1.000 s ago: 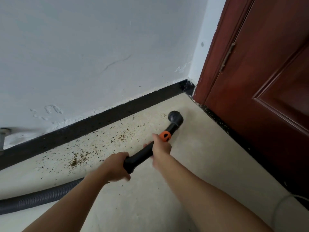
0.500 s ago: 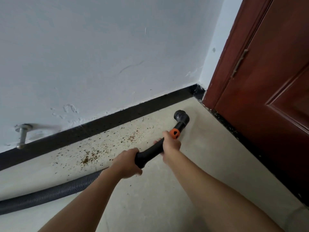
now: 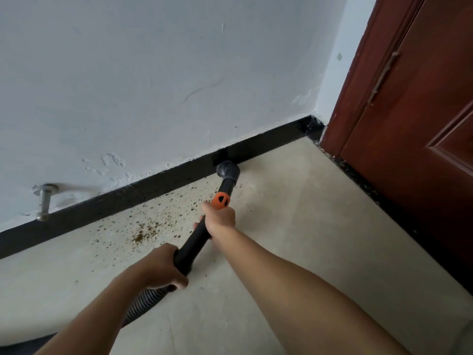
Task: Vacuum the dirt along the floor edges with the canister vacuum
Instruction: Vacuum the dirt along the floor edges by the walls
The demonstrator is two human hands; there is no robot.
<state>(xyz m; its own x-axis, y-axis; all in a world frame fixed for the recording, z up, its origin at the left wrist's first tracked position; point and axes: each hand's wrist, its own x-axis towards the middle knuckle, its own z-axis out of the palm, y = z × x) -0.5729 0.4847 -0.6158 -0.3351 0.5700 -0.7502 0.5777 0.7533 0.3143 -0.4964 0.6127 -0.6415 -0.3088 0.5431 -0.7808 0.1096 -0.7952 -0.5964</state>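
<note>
Wand inside fingers of left hand, right hand

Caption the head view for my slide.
Left hand and right hand grip the vacuum wand, nozzle at the black baseboard beside scattered dirt.

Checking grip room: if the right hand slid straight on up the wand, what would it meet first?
Along the wand, the right hand would likely meet the orange collar almost at once; beyond lie the nozzle and black baseboard.
</note>
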